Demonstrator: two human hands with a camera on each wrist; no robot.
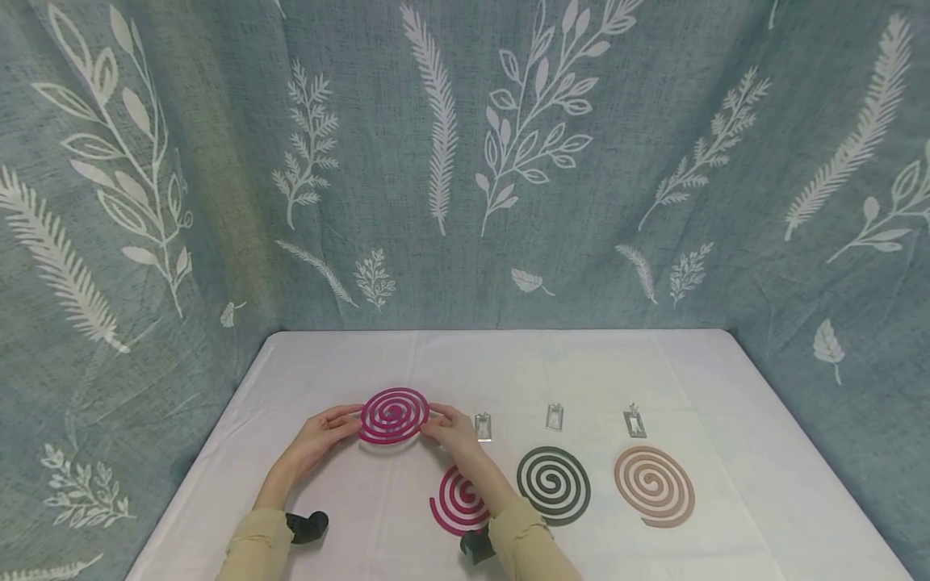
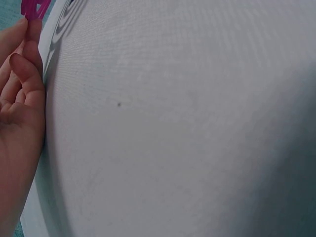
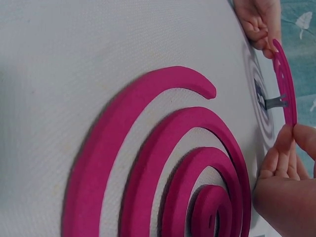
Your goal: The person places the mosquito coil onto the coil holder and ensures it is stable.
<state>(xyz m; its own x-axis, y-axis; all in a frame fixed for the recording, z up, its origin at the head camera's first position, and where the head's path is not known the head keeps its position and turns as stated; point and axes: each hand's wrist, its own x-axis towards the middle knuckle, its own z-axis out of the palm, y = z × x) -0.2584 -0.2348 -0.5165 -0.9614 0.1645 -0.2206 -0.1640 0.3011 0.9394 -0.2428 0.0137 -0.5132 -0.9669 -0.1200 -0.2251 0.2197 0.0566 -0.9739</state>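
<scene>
A magenta mosquito coil (image 1: 395, 414) is held level above the white table, with a grey metal stand (image 3: 276, 102) under its middle; the prong reaches the coil, but I cannot tell whether it is fixed there. My left hand (image 1: 312, 444) pinches the coil's left edge between thumb and fingers. On the opposite edge my right hand (image 1: 452, 433) pinches it too. Below the right forearm a second magenta coil (image 3: 148, 94) lies flat on the table, partly covered in the head view.
A dark green coil (image 1: 552, 484) and a tan coil (image 1: 654, 484) lie to the right. Behind the coils stand small metal stands (image 1: 483, 416), (image 1: 555, 406), (image 1: 635, 432) in a row. A patterned curtain (image 1: 465, 266) borders the table's far edge.
</scene>
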